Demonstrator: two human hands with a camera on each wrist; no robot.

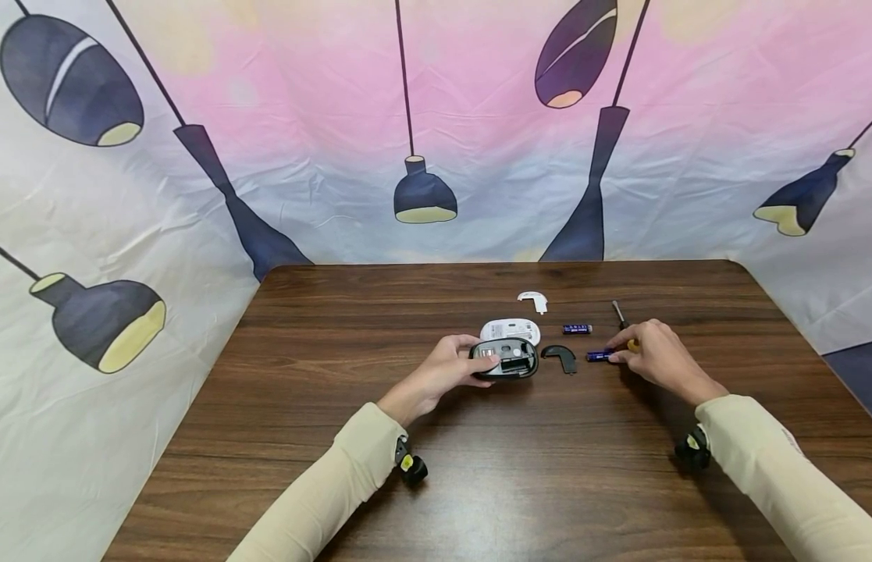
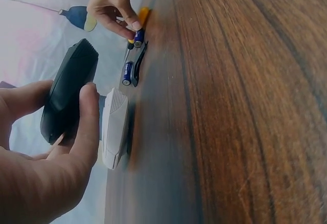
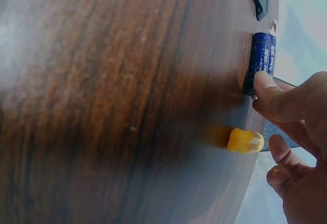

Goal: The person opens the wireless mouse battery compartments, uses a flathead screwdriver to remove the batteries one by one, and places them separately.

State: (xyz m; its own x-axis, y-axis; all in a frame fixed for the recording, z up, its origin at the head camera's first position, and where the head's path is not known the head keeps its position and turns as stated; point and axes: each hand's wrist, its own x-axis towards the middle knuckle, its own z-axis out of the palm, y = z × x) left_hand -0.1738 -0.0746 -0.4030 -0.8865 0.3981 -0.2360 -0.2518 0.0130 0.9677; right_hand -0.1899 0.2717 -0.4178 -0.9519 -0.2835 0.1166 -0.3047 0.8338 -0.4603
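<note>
My left hand [image 1: 439,367] grips a black computer mouse [image 1: 507,367], its underside turned up and its battery bay uncovered. Seen from the left wrist, that mouse [image 2: 69,94] is held between thumb and fingers above the table. With thumb and fingertips my right hand [image 1: 663,357] pinches one end of a blue battery [image 1: 597,357] at the tabletop. A second blue battery [image 1: 577,329] lies just behind it. Between the mouse and the pinched battery is a curved black battery cover [image 1: 562,357]. The yellow screwdriver handle [image 3: 245,141] sits beneath my right hand.
A white mouse [image 1: 509,328] lies underside up behind the black one. Farther back is a white battery cover [image 1: 535,301]. The screwdriver's shaft [image 1: 620,314] points toward the far edge of the wooden table [image 1: 379,304]. A printed cloth [image 1: 337,179] hangs behind the table.
</note>
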